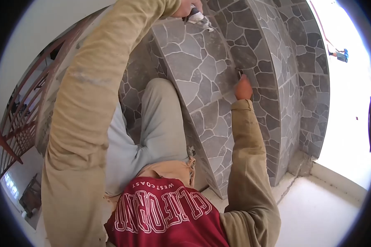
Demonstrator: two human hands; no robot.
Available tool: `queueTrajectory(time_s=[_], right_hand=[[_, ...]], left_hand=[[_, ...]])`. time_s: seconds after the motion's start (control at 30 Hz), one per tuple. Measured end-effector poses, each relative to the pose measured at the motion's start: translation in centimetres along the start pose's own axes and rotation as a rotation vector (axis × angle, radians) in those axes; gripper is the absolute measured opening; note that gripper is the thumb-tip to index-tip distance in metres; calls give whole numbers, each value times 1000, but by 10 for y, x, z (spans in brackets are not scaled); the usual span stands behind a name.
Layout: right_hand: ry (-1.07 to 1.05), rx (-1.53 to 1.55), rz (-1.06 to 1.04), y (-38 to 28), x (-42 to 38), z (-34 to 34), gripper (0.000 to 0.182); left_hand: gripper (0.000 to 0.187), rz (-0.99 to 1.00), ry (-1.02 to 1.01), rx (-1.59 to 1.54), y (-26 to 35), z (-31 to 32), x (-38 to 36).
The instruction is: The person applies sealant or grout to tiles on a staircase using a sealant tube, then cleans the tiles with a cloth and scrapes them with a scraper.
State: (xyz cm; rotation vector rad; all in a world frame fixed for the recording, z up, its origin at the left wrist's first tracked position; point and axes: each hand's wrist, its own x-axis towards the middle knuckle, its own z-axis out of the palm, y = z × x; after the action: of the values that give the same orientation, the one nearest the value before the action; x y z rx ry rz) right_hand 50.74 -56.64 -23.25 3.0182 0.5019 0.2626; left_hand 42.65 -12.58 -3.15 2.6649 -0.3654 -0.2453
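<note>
My left hand (189, 7) reaches to the top edge of the view, its fingers closed round a crumpled white-and-dark rag (198, 19), held at the stone-patterned tiled tread (210, 76). Part of that hand is cut off by the frame. My right hand (244, 88) is closed in a fist by the inner corner where the tread meets the tiled riser (261, 61). A small thin tool (239, 73) pokes out of this fist towards the corner. Its kind is too small to make out.
More tiled steps (288, 70) continue to the right, with sharp edges. A reddish-brown railing (18, 119) runs along the left. My bent knee (160, 88) rests beside the tread. Far right, a blue-and-dark object (341, 55) lies on the bright floor (346, 103).
</note>
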Motion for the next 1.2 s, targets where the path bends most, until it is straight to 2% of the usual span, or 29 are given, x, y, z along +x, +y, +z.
queueTrajectory(time_s=[0.07,0.1,0.17,0.2,0.27,0.37,0.47,0.57,0.63,0.7,0.77,0.83,0.93,1.0,1.1,1.2], right_hand=[[-138,-29,-16,8,2,-4,23],[-139,-41,-16,11,5,-11,23],[-179,150,-59,4,19,-31,28],[-181,146,-59,-3,22,-46,28],[56,145,-30,-14,26,-74,32],[53,48,24,-1,25,-57,29],[12,-18,-4,1,27,-20,24],[-52,7,-23,-5,43,-1,19],[-77,56,-19,-19,46,-13,16],[-23,-32,1,-29,47,-43,17],[5,8,-33,-16,48,-18,17],[30,47,-68,-12,45,-2,17],[-51,34,-62,-32,38,0,20],[-171,217,-22,-36,35,-29,23],[-146,96,57,-12,16,-61,27],[-248,-38,68,35,-8,-17,24]], left_hand=[[38,-20,63,-54,10,-17,-16],[39,-92,70,7,9,-19,-9],[38,-78,103,3,4,-18,1],[38,-70,128,3,1,-16,4],[36,-36,118,-46,4,-14,6],[36,59,55,-40,10,-14,14],[37,38,104,66,18,-15,14],[37,-18,41,12,26,-13,19],[37,-29,-9,32,32,-12,19],[37,-33,-8,20,32,-15,18],[37,28,51,-20,31,-18,11],[36,32,19,-18,34,-19,15],[35,-36,-35,23,38,-13,29],[35,-14,-55,-28,45,-12,28],[33,17,12,-59,42,-14,20],[33,105,70,-12,35,-19,10]])
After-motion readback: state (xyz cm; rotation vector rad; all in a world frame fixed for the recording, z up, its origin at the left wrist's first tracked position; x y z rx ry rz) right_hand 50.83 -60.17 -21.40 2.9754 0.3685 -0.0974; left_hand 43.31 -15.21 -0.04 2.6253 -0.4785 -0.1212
